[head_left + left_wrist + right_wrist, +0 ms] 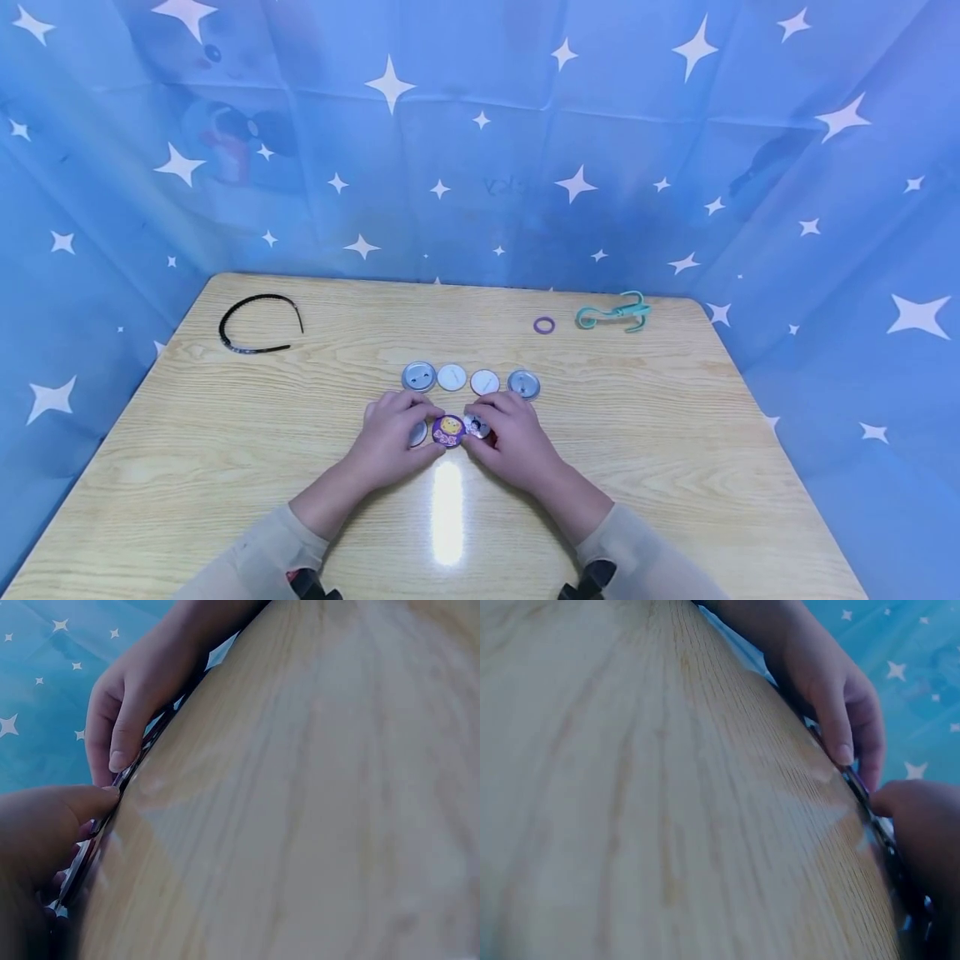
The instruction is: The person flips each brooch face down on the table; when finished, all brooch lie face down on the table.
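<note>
A purple pin badge (pixel 449 431) with a yellow cartoon figure lies face up on the table between both hands. My left hand (pixel 390 437) pinches its left side with thumb and forefinger. From the right, my right hand (pixel 515 440) holds its edge the same way. A silvery picture badge (pixel 477 426) lies partly hidden within the right hand's curve, and another badge (pixel 417 433) is half covered by the left. In the left wrist view the left thumb (pixel 94 802) is at a badge's edge. The badges appear edge-on in both wrist views.
Behind the hands stand several badges in a row, backs up: a silver one (pixel 418 377), white ones (pixel 452 377) and another silver one (pixel 523 384). Farther back lie a black headband (pixel 255 323), a purple ring (pixel 543 325) and a teal hair claw (pixel 617 312). A starry blue curtain (pixel 465 150) hangs behind.
</note>
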Tool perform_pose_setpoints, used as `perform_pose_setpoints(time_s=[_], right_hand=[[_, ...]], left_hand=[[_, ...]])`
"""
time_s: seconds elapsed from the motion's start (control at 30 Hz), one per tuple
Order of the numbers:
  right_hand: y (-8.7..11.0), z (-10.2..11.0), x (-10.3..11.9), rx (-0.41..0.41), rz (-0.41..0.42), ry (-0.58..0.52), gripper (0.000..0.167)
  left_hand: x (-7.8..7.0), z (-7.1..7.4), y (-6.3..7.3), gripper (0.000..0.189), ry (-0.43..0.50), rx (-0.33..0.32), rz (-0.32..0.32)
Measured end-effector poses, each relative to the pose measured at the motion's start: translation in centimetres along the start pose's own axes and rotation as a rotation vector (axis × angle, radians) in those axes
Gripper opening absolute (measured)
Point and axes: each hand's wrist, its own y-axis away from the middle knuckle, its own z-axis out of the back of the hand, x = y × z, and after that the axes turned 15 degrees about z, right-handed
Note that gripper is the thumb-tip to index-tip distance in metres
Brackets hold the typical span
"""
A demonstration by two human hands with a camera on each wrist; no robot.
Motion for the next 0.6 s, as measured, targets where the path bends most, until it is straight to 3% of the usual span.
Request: perform_pose_setpoints(time_s=[0.27,0.6], right_hand=[[-0.2,-0.4,0.7,0.023,-0.027,0.041,0.044],[-0.1,-0.8,1.0,-0.026,-0.037,0.006,0.04]], left_hand=[[0.1,-0.3,0.0,0.047,0.001,-0.005,0.014],[-0.3,0.0,-0.1,0.042,0.041,0.015,0.034]])
